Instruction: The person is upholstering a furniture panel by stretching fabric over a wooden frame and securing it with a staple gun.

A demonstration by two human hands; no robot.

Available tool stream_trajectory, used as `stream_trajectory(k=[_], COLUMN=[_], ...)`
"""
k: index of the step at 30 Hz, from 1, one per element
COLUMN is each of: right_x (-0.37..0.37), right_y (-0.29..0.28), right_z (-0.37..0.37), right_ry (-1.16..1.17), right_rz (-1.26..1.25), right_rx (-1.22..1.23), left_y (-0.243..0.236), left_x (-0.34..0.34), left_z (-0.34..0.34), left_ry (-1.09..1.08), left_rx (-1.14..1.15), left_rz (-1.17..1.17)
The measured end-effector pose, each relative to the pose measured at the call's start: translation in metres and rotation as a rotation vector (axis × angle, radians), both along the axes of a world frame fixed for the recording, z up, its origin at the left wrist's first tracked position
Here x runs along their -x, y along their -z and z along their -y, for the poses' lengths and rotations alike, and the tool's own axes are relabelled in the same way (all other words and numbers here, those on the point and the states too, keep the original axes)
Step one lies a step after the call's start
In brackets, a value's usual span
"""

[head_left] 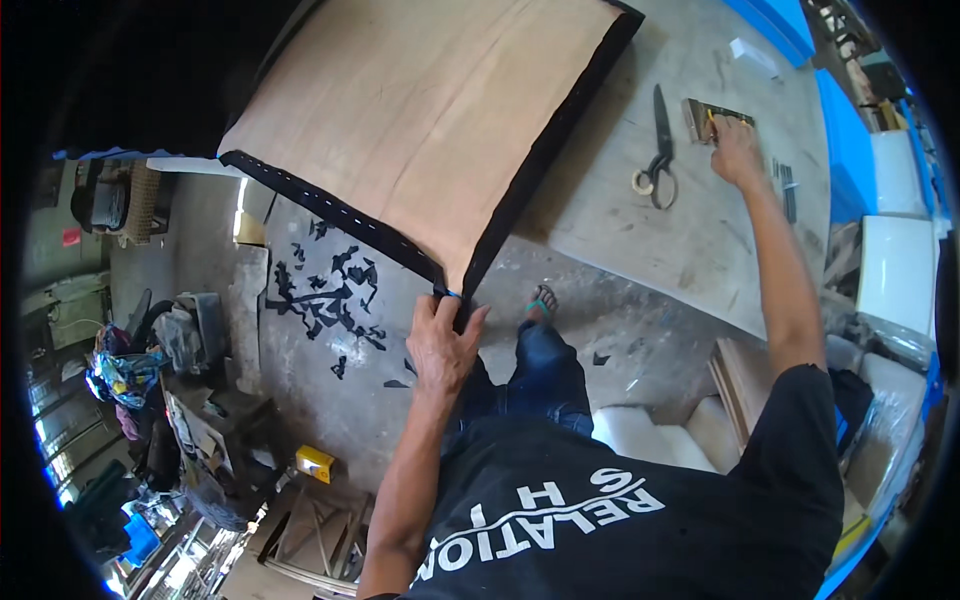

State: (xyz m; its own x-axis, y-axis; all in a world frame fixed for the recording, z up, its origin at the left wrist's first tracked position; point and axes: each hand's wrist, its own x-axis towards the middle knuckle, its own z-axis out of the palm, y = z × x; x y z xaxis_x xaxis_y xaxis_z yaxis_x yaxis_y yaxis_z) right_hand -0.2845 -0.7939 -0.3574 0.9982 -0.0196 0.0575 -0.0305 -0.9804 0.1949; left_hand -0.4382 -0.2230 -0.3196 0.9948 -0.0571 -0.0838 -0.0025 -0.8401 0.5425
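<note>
A plywood panel [400, 110] with black fabric [340, 211] folded over its edges lies at the far side, one corner pointing toward me. A row of staples runs along the fabric on the left edge. My left hand [443, 345] pinches the fabric at that near corner, thumb on the right and fingers on the left. At the right, my right hand [737, 150] reaches across the table, its fingers closed over a small boxy brown-and-dark object [697, 118]; its exact kind is partly hidden. Large black-bladed scissors [660, 150] lie just left of that hand.
The pale table [610, 225] carries staple strips [786, 190] and a white block [754, 58]. Blue-wrapped pieces [845, 140] stand along its right side. Black scraps [325, 300] litter the floor. A cluttered bench [205, 420] and yellow box [315, 464] are at lower left.
</note>
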Motion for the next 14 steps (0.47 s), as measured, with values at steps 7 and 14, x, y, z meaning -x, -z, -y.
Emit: stream_trajectory(k=[7,14], right_x=[0.043,0.230], right_y=[-0.054,-0.066], right_z=[-0.083,-0.240], right_ry=[0.480,0.936], right_rz=[0.012,0.305], right_rx=[-0.302,-0.820], left_y=[-0.003,0.017], left_x=[-0.029,-0.080], left_z=[-0.036,-0.080], left_ry=[0.351,0.887], left_rx=[0.101,0.152], left_rz=[0.141,0.292])
